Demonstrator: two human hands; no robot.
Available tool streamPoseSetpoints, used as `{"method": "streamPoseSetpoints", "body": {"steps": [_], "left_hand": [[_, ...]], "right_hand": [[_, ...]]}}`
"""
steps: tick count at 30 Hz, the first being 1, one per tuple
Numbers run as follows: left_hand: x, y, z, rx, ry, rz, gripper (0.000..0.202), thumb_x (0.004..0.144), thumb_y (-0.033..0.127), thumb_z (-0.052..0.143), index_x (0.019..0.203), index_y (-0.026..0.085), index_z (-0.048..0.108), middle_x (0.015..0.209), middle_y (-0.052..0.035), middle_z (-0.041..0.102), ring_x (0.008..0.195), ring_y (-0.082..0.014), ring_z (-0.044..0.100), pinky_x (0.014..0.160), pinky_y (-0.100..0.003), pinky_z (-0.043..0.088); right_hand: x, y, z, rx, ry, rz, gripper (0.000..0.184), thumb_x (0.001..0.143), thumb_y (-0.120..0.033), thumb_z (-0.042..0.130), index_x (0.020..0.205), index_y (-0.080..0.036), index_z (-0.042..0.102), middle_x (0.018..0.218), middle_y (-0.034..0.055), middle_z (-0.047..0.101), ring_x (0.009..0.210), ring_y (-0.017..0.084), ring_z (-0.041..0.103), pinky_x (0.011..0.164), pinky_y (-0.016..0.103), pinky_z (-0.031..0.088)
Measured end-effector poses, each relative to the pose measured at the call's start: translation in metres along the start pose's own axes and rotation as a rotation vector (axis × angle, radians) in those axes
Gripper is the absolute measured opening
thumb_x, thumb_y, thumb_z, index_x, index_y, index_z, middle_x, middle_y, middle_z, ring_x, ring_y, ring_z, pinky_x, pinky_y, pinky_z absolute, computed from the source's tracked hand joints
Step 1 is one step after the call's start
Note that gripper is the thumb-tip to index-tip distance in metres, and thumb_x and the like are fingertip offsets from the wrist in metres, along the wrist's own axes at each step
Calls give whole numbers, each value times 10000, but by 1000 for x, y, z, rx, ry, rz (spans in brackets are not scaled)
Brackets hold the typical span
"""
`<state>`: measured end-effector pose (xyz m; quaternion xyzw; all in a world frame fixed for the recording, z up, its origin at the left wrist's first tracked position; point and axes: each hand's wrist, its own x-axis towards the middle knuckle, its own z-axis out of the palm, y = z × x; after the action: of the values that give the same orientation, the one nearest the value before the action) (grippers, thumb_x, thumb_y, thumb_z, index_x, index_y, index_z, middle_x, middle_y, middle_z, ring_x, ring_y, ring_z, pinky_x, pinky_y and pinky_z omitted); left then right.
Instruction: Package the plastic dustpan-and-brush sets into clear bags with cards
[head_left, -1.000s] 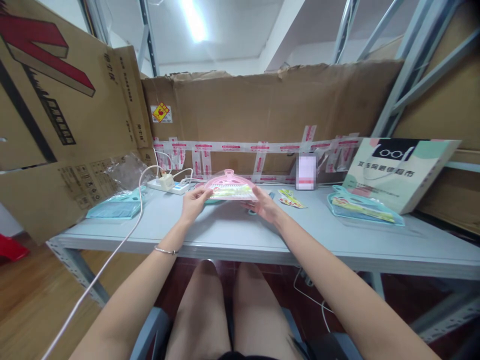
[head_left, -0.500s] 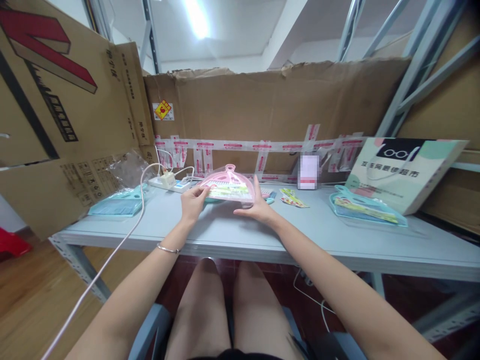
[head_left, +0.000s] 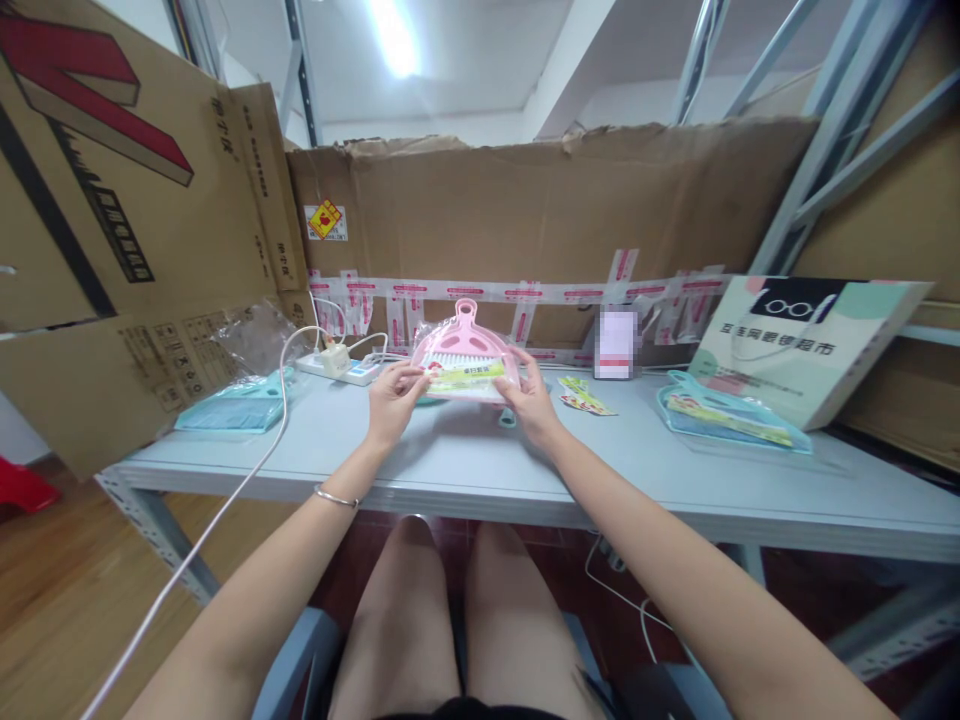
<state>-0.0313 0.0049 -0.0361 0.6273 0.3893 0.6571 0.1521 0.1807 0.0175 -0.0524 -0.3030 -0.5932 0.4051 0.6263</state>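
A pink dustpan [head_left: 466,338] with a white-bristled brush lying in it is held up above the table, its handle pointing away from me. Clear plastic wrap surrounds it, and a yellow-green printed card [head_left: 469,375] shows along its near edge. My left hand [head_left: 394,402] pinches the near left corner. Around the right edge, my right hand [head_left: 531,400] is closed with its thumb in front. Under the dustpan, a small teal ring-shaped end [head_left: 508,418] and a bit of teal peek out; the rest is hidden.
Teal dustpan sets in clear wrap lie at left [head_left: 232,403] and right [head_left: 735,418]. Printed cards [head_left: 585,396] rest right of centre. Behind are a power strip [head_left: 341,367], a blurred phone-like object [head_left: 616,343] and a cardboard wall [head_left: 540,210]. A white cable [head_left: 225,510] crosses the left side.
The pink dustpan has tilted up, so its handle stands higher and its inside faces me more. My right hand's fingers have closed on its right edge. The teal ring end has come into view.
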Motion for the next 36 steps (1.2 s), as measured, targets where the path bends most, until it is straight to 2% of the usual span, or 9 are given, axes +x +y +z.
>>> {"method": "streamPoseSetpoints", "body": {"steps": [3, 5, 8, 10, 16, 22, 28, 33, 36], "left_hand": [[2, -8, 2, -62, -61, -67, 588, 633, 248, 713, 1147, 184, 435, 993, -74, 612, 921, -188, 609, 730, -292, 503], [4, -13, 3, -101, -142, -134, 730, 608, 228, 721, 1225, 169, 335, 903, -58, 638, 816, -185, 640, 700, -313, 517], [8, -18, 2, -128, -252, -217, 611, 576, 238, 733, 1108, 137, 450, 821, -53, 659, 757, -196, 648, 696, -334, 516], [9, -20, 0, -132, -295, -245, 464, 558, 252, 743, 956, 135, 535, 840, -62, 663, 778, -200, 643, 719, -336, 507], [10, -25, -4, -131, -341, -280, 359, 559, 240, 751, 851, 151, 563, 860, -49, 649, 785, -182, 622, 737, -328, 485], [9, -22, -7, -185, -405, -296, 482, 562, 270, 765, 979, 143, 559, 994, -85, 641, 880, -197, 611, 791, -335, 477], [6, -13, -10, -208, -423, -329, 534, 592, 325, 751, 1046, 147, 534, 1053, -93, 627, 934, -206, 603, 797, -320, 480], [5, -3, -9, -201, -443, -377, 512, 605, 424, 727, 1007, 172, 533, 938, -69, 646, 818, -194, 634, 617, -274, 506], [7, 0, -9, -208, -422, -397, 532, 657, 514, 651, 1054, 200, 486, 918, -58, 642, 746, -167, 644, 584, -269, 511]], "right_hand": [[2, -2, -3, 106, 39, 46, 1001, 617, -351, 697, 1386, -371, 57, 1008, 20, 641, 702, 189, 625, 542, 331, 528], [4, 0, -6, 148, 63, 103, 1033, 558, -309, 727, 1379, -357, 104, 963, 1, 658, 709, 193, 635, 558, 333, 530], [9, 6, -9, 139, 53, 162, 755, 504, -283, 748, 1190, -259, 433, 861, 1, 679, 733, 203, 644, 614, 341, 534], [12, 11, -10, 127, 34, 186, 537, 486, -267, 757, 974, -215, 538, 809, 6, 685, 738, 203, 648, 665, 352, 532], [11, 14, -9, 108, 20, 229, 472, 458, -217, 767, 865, -223, 527, 764, -31, 687, 714, 173, 648, 702, 353, 527], [12, 7, -10, 117, 33, 240, 471, 497, -314, 772, 898, -224, 542, 798, -17, 690, 712, 169, 652, 659, 316, 543], [8, 2, -10, 75, 52, 296, 332, 608, -374, 743, 845, -205, 583, 759, 6, 688, 644, 178, 645, 538, 307, 546], [10, 0, -11, 39, 207, 295, 216, 781, -305, 639, 930, -157, 588, 816, 8, 651, 653, 136, 618, 553, 277, 527], [15, -4, -25, 42, 369, 293, 208, 869, -282, 541, 1003, -126, 572, 899, 30, 614, 708, 113, 599, 610, 271, 520]]}}
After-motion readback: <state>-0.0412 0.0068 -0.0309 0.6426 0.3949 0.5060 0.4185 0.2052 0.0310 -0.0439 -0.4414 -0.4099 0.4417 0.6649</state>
